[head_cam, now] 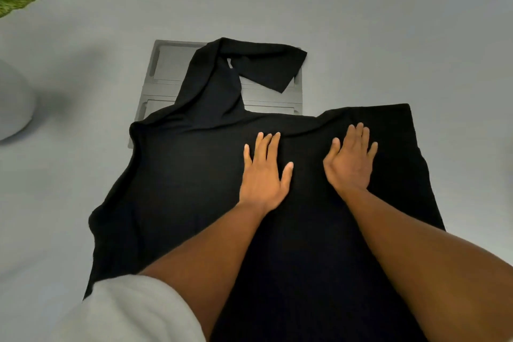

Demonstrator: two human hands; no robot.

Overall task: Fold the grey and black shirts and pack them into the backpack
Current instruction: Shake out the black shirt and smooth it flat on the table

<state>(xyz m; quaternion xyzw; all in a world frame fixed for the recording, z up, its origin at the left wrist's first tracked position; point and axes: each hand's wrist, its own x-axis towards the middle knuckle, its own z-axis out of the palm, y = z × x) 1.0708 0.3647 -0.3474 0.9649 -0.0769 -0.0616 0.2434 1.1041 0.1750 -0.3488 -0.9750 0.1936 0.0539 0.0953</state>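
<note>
A grey folding board [166,69] lies flat on the pale grey surface [361,8]. A green leaf [12,1] pokes in at the upper left edge, above a rounded pale object [14,108], blurred.

Single head-worn wide-angle view, looking forward and steeply down, close over the black shirt [194,189]; edges perhaps lens-distorted.
</note>
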